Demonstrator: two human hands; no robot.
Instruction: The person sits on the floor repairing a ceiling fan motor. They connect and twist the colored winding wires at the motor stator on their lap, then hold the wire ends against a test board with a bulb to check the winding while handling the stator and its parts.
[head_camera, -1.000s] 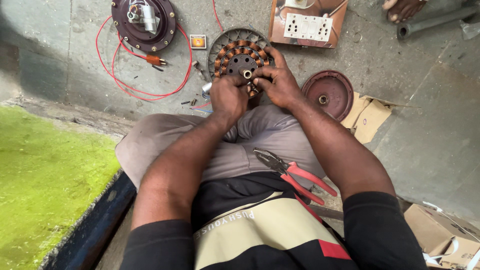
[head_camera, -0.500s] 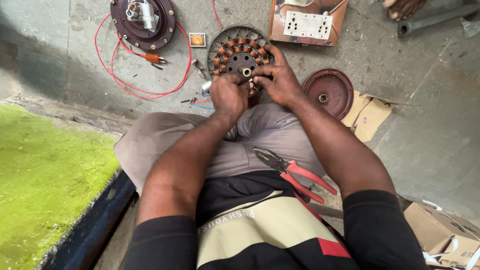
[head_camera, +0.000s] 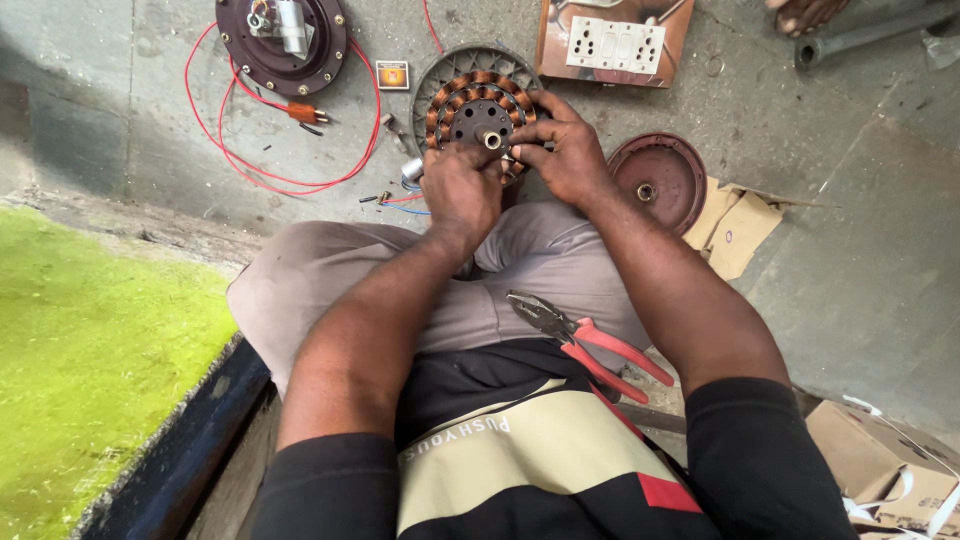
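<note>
While red-handled steel pliers (head_camera: 585, 340) lay unused on the grey-trousered lap, the left hand (head_camera: 460, 190) and right hand (head_camera: 565, 150) pinched wires at the round copper-wound fan stator (head_camera: 475, 100), which rested against the knees. Beyond, the dark round motor cover (head_camera: 285, 40) and maroon round cap (head_camera: 660, 180) lay detached on the concrete floor (head_camera: 850, 220), so I judged reassembly remained undone.

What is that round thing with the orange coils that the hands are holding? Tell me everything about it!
The round motor stator with copper-orange wire coils has a ring of wound coils around a dark metal centre with small holes and a short pale shaft sticking up. A grey slotted metal rim circles the coils. It sits on the grey concrete floor, just past the person's knees. The left hand covers its near edge, and the right hand grips its right side, fingers on the coils.
</note>
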